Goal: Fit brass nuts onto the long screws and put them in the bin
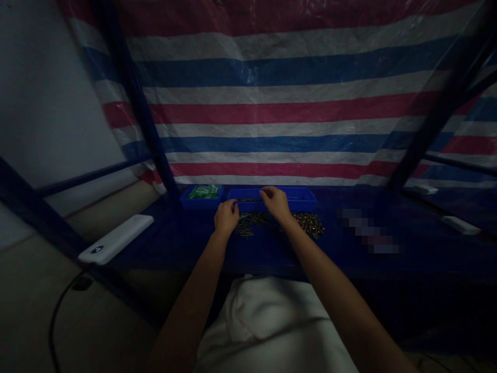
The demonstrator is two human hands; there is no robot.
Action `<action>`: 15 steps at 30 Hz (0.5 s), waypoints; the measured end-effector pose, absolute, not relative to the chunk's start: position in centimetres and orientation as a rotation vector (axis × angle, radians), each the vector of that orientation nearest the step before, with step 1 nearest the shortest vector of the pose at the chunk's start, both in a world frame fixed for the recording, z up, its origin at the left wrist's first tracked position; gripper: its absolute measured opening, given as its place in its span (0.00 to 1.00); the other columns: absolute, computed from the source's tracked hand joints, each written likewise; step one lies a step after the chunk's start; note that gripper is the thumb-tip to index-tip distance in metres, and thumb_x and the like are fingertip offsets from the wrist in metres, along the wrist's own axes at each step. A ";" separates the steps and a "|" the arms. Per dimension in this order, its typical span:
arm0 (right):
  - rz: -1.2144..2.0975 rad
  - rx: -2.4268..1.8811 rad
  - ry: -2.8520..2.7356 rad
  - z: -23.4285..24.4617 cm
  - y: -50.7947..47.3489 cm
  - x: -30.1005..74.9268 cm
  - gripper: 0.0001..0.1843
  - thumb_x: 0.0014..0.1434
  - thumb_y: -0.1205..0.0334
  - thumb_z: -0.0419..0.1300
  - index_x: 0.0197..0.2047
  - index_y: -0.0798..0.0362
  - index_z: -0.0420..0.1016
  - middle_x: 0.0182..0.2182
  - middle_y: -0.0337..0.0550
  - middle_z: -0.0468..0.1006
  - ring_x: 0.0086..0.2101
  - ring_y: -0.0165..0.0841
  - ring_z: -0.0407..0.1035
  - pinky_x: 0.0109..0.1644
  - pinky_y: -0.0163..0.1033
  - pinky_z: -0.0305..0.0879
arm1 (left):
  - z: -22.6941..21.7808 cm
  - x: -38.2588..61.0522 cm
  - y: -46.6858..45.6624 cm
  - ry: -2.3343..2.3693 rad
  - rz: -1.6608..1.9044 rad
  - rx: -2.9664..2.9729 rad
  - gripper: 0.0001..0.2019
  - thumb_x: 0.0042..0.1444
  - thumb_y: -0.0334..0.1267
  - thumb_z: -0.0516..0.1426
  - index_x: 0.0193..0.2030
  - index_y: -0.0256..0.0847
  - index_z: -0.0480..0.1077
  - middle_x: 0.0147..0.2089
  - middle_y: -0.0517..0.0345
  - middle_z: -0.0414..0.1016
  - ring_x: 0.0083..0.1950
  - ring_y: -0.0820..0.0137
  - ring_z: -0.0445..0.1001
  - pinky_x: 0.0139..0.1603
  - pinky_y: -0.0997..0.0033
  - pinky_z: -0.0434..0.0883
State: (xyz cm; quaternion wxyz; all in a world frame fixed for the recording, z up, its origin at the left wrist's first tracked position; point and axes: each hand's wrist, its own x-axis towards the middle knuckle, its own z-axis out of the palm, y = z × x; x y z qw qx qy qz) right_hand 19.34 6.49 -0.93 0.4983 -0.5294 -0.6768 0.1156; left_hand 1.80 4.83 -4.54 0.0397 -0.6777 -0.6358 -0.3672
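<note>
A thin dark rod-like piece [249,200] stretches level between my two hands; its exact kind is too dim to make out. My left hand [227,217] pinches its left end, and the fingers of my right hand [275,202] close on its right end. Just below it lies a loose pile of thin, screw-like metal pieces [246,227]. A heap of short brass-coloured pieces [310,225] sits to the right, partly behind my right wrist. Behind the hands stands a long shallow blue tray [306,195].
A smaller blue tray [184,201] with green items stands at the back left. A white power-bank-like box [118,239] with a cable lies at the blue table's [171,243] left edge. Blue frame posts [149,124] and a striped sheet [256,114] enclose the back.
</note>
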 end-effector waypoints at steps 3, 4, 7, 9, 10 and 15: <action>0.231 -1.345 -1.906 -0.8 5.6 19.9 0.11 0.56 0.61 0.53 0.38 0.53 0.74 0.34 0.43 0.78 0.34 0.30 0.71 0.39 0.32 0.62 | -4.4 1.8 4.8 -1.949 -1.126 -2.076 0.15 0.55 0.37 0.49 0.46 0.40 0.70 0.41 0.52 0.75 0.43 0.66 0.70 0.45 0.68 0.67; 0.224 -1.380 -2.010 -0.7 5.2 20.1 0.10 0.56 0.61 0.53 0.37 0.53 0.75 0.34 0.43 0.78 0.34 0.31 0.71 0.38 0.32 0.62 | -4.4 1.8 4.8 -1.949 -1.129 -2.072 0.15 0.55 0.37 0.49 0.46 0.40 0.70 0.41 0.52 0.75 0.43 0.66 0.70 0.45 0.68 0.67; 0.186 -1.498 -2.286 -0.3 4.2 20.5 0.10 0.55 0.65 0.54 0.37 0.53 0.75 0.34 0.45 0.78 0.36 0.33 0.71 0.38 0.32 0.61 | -4.5 1.7 4.9 -1.946 -1.133 -2.073 0.15 0.55 0.37 0.49 0.46 0.40 0.70 0.41 0.52 0.75 0.43 0.66 0.70 0.46 0.68 0.67; 0.134 -1.577 -2.369 -0.2 3.7 20.8 0.11 0.55 0.67 0.53 0.38 0.54 0.75 0.36 0.47 0.78 0.38 0.35 0.72 0.38 0.33 0.61 | -4.6 1.6 4.9 -1.948 -1.134 -2.077 0.15 0.55 0.37 0.49 0.46 0.40 0.70 0.41 0.52 0.75 0.43 0.66 0.70 0.46 0.68 0.67; 0.109 -1.613 -2.386 -0.1 3.5 20.9 0.11 0.55 0.67 0.53 0.38 0.54 0.75 0.36 0.49 0.78 0.38 0.35 0.72 0.39 0.33 0.61 | -4.6 1.6 5.0 -1.946 -1.136 -2.079 0.15 0.55 0.37 0.49 0.46 0.40 0.70 0.41 0.52 0.75 0.43 0.66 0.70 0.46 0.68 0.67; 0.079 -1.693 -2.424 -0.2 2.9 21.4 0.11 0.56 0.64 0.53 0.38 0.55 0.75 0.37 0.50 0.78 0.39 0.38 0.72 0.39 0.34 0.62 | -4.5 1.6 4.9 -1.950 -1.148 -2.082 0.15 0.55 0.37 0.49 0.46 0.40 0.70 0.40 0.52 0.75 0.43 0.66 0.70 0.46 0.68 0.67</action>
